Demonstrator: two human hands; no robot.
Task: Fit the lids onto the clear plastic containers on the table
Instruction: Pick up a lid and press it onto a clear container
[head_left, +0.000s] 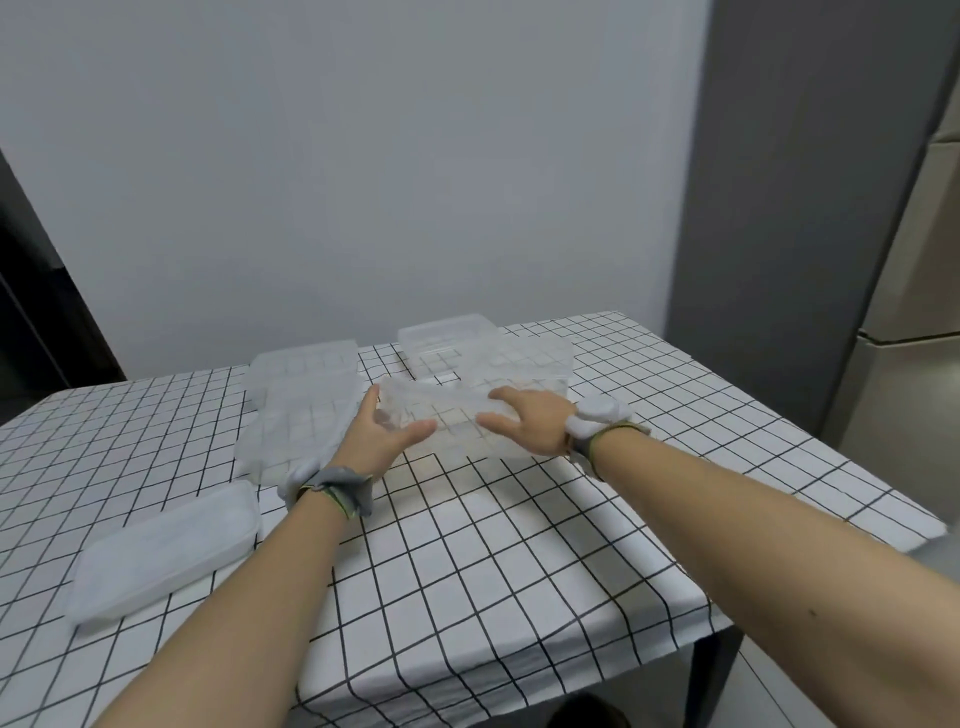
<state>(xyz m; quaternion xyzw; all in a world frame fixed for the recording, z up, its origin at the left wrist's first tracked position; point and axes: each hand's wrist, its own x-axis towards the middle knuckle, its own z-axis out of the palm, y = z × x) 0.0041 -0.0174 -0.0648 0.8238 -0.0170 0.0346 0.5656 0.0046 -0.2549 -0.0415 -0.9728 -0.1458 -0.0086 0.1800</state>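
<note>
Both my hands hold one clear plastic container (449, 415) just above the table's middle, tilted slightly. My left hand (384, 434) grips its left end, thumb on the near side and fingers behind. My right hand (527, 421) grips the right end, fingers over the top edge and thumb in front. A second clear container (530, 364) stands right behind it. A frosted lid (447, 332) lies on a box at the back. More clear containers (296, 431) and a frosted lid (306, 361) sit to the left.
A long container with its frosted lid on (166, 551) lies at the near left. The checked tablecloth (498, 545) covers the table, whose right edge drops off near a grey cabinet (810, 208). A plain wall runs behind the table.
</note>
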